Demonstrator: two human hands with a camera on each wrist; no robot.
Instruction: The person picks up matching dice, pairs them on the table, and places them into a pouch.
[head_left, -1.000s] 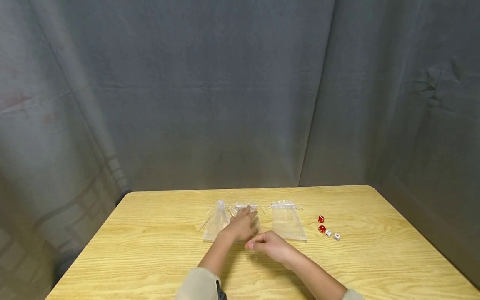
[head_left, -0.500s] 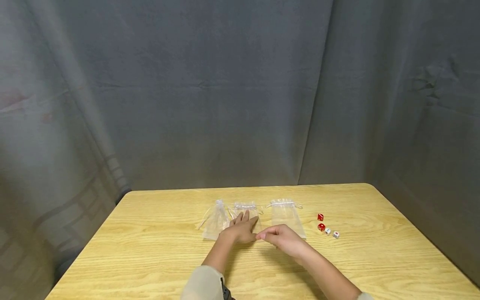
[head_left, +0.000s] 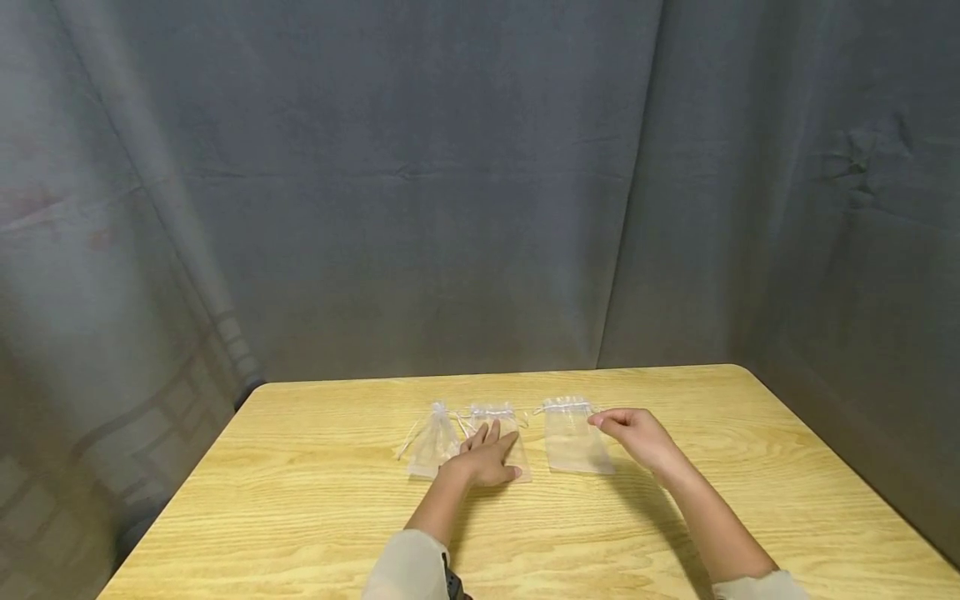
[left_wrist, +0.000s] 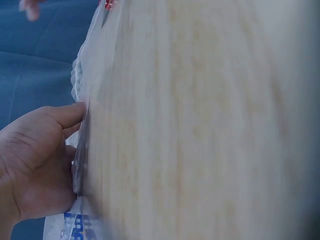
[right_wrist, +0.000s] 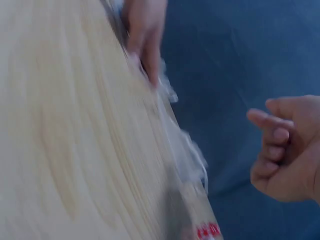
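Note:
Three sheer white organza drawstring bags lie in a row on the table. My left hand (head_left: 483,461) rests with spread fingers on the middle bag (head_left: 517,458). The left bag (head_left: 431,450) is gathered at its neck; blue dice with white dots (left_wrist: 77,225) show by it in the left wrist view. My right hand (head_left: 633,435) hovers at the right side of the right bag (head_left: 573,442), fingers loosely curled and holding nothing, as the right wrist view shows. Red dice (right_wrist: 209,230) appear at the bottom of that view; in the head view the right hand hides the dice.
The wood-grain table (head_left: 300,483) reaches back to a grey curtain (head_left: 412,208). Thin drawstrings (head_left: 408,437) trail out from the bags' necks.
My right hand has moved right and away from me, from beside the left hand to over the dice beside the right bag. The left hand has slid slightly nearer, uncovering the middle bag's top.

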